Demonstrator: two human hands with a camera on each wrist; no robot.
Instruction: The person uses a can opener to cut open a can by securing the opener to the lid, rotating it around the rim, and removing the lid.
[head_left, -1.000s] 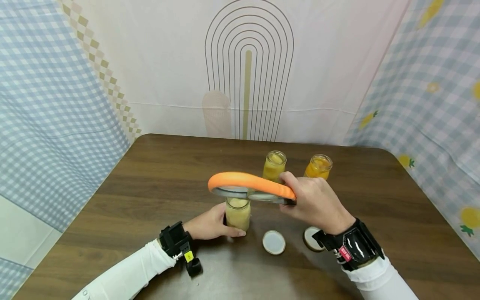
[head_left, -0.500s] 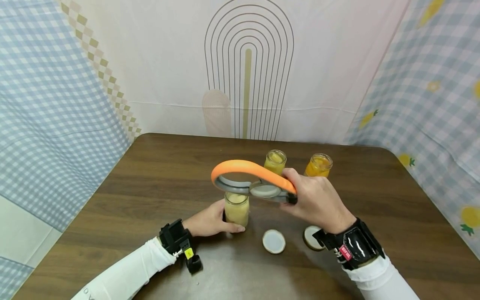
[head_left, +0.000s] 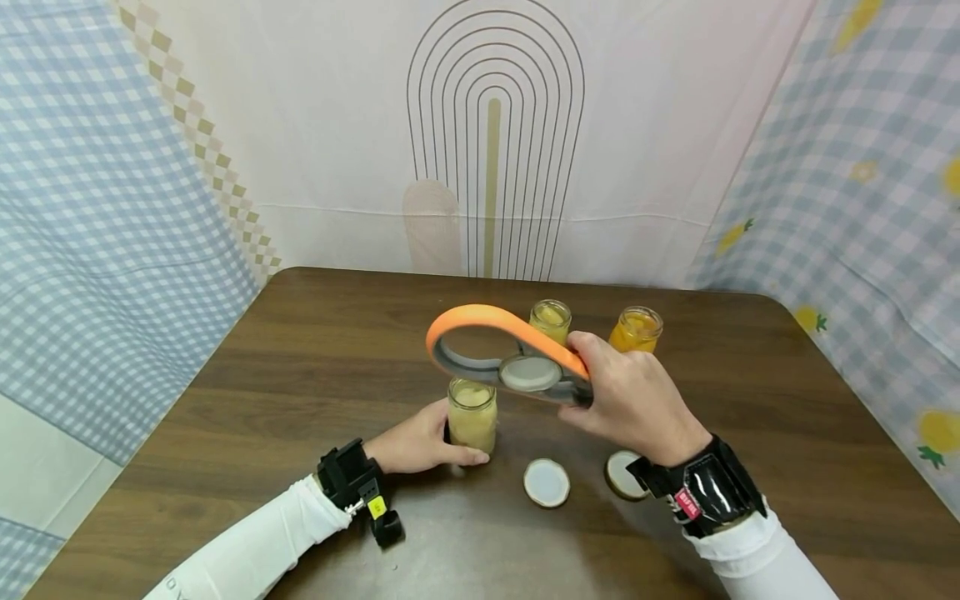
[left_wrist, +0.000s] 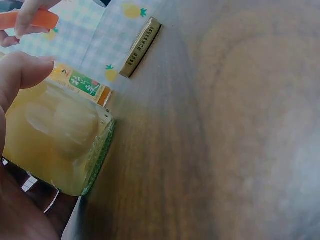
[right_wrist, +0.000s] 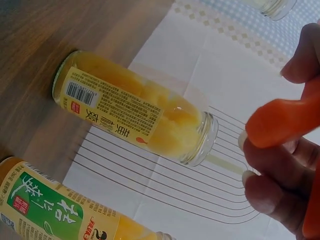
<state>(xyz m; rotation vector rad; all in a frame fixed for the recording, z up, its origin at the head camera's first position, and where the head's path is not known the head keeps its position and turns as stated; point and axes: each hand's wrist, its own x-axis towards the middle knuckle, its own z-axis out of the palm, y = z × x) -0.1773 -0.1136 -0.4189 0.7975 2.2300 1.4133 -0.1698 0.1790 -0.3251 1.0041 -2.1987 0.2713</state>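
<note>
My left hand (head_left: 420,437) grips an uncapped glass jar (head_left: 472,423) of pale yellow fruit, upright on the table. The jar fills the left side of the left wrist view, the thumb across it. Above and right of it, my right hand (head_left: 637,396) holds an orange and grey jar opener (head_left: 480,314) by its handle end. A round pale lid (head_left: 530,373) sits in one of the opener's rings, apart from the jar's mouth. In the right wrist view the fingers curl round the orange grip (right_wrist: 280,122).
Two more uncapped fruit jars, one yellow (head_left: 551,319) and one orange (head_left: 636,330), stand behind the right hand. A lid (head_left: 547,482) lies on the wooden table (head_left: 337,333) near the front. Another lid (head_left: 624,477) is partly under the right wrist's camera strap.
The jar opener has risen and tilted away from the gripped jar, carrying the lid, so the jar's open mouth now shows. The left hand and its jar shifted only slightly.
</note>
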